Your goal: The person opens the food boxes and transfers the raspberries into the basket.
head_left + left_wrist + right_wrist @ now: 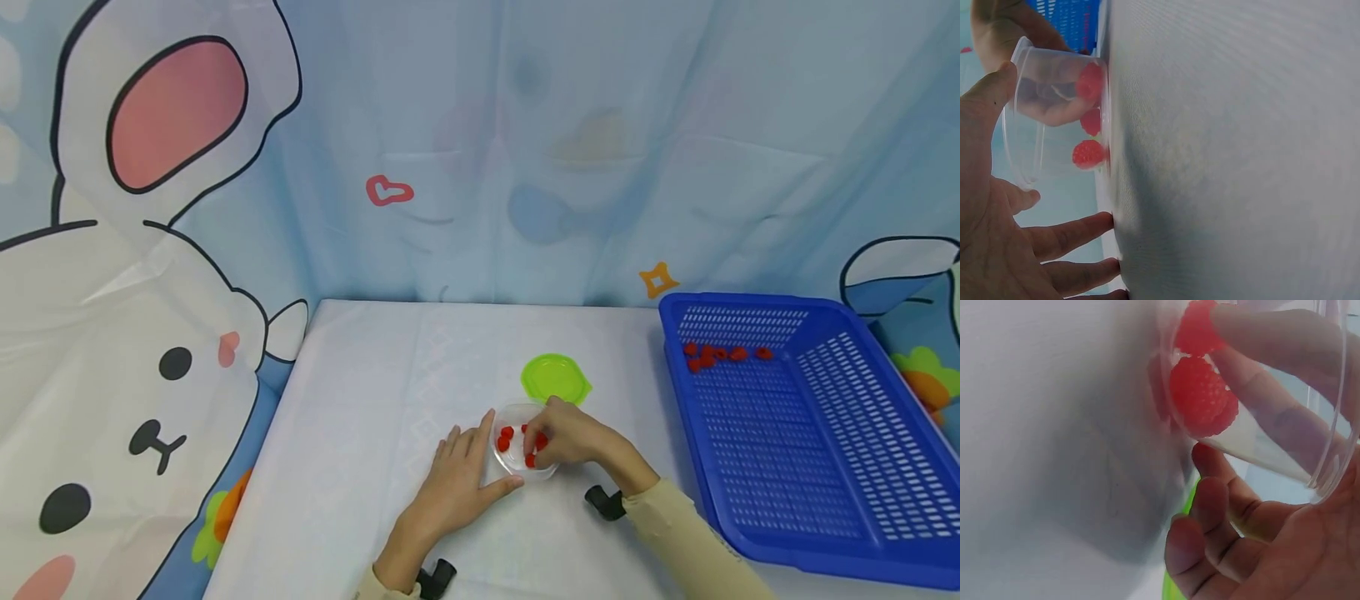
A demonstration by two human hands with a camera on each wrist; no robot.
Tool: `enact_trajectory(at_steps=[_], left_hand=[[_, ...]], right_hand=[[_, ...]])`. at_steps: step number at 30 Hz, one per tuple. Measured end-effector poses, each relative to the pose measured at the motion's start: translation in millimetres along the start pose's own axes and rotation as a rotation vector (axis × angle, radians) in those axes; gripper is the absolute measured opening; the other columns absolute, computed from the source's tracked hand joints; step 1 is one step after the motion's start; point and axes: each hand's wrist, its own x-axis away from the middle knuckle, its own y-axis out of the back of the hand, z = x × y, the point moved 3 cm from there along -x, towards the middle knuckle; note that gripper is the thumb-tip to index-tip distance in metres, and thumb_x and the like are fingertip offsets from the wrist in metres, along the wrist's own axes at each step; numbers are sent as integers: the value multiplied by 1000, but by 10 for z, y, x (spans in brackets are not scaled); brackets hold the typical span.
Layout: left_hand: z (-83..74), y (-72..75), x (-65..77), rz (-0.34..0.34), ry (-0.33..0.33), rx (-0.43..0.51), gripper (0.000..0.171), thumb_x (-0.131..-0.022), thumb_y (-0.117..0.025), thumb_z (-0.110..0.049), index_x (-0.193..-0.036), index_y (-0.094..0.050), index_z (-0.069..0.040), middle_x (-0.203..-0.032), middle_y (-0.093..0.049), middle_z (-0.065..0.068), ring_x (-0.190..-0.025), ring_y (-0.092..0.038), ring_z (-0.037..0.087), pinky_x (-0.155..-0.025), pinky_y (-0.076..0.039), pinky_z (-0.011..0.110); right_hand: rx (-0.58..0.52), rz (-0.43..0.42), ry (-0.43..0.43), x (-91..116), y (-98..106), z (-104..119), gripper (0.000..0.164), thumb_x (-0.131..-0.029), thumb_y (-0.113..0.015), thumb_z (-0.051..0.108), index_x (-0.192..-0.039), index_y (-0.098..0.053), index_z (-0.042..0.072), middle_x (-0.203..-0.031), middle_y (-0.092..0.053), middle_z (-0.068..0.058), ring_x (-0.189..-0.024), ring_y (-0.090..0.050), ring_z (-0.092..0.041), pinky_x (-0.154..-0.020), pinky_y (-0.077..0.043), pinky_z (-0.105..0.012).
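My left hand (pixel 455 486), spread, touches the clear cup (pixel 1060 153), upright, axis vertical, mouth up; my right hand (pixel 573 435) reaches inside to raspberries (pixel 1197 394), whether pinching, I can't tell.

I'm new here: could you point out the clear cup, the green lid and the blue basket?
Clear cup (pixel 1060 147): left wrist view, on its side wall.
Green lid (pixel 556 378): head view, on its flat middle.
Blue basket (pixel 783 450): head view, on its bare floor.
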Motion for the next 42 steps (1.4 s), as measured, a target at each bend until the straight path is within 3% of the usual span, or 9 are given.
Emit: enact_trajectory(at_steps=[7,13,21,23,30,37,42], left_hand=[[21,1,5,3,1,2,98,-90,-54,-71,-162,-13,-18,-150,-43,12,-141,-30,48,-112,-25,63],[27,-9,-2,9,8,-1,99,-89,-54,-72,-162,-13,-19,-152,-41,13,-142,-29,47,-113,-24,62],[24,-8,-3,1,-3,-7,99,-89,-53,-72,-162,-14,-17,-153,-41,14,-142,-29,47,-112,-25,63],[24,-5,-1,2,-5,-8,99,-89,-52,-73,-162,-13,-17,-154,-40,13,-142,-29,47,-112,-25,63],[27,3,-1,4,-2,2,99,-89,-53,-72,-162,-13,-17,-153,-40,12,-142,-29,47,-112,-25,63],[27,-4,-8,-3,1,0,99,-89,-55,-71,-162,-15,-17,-153,-42,12,-141,-30,47,-112,-25,63],[30,-10,-7,4,6,-5,99,-89,-55,-71,-162,-15,-17,-153,-42,12,-142,-30,47,-113,-25,63]], right_hand=[[-48,-39,116,-12,-24,-66,17,-74,-79,1,-76,-76,17,-66,-51,1,-74,-44,-18,-57,-37,-26],[-98,-149,72,10,-50,-102,12,-81,-78,9,-84,-76,20,-87,-56,-2,-93,-40,-22,-68,-40,-33],[-167,-273,111,66,-3,-84,14,-83,-81,10,-93,-77,19,-102,-59,2,-106,-44,-25,-84,-44,-45],[-189,-297,115,82,18,-86,16,-84,-80,9,-94,-77,20,-105,-59,2,-107,-46,-25,-87,-45,-46],[-228,-382,135,139,96,-82,18,-86,-78,11,-99,-76,23,-106,-60,2,-101,-51,-29,-70,-46,-34],[-258,-418,101,183,146,-96,18,-88,-77,13,-104,-75,21,-108,-61,0,-103,-53,-26,-76,-48,-40],[-298,-432,69,217,165,-102,19,-90,-77,16,-108,-73,17,-106,-64,0,-94,-59,-23,-78,-52,-40]])
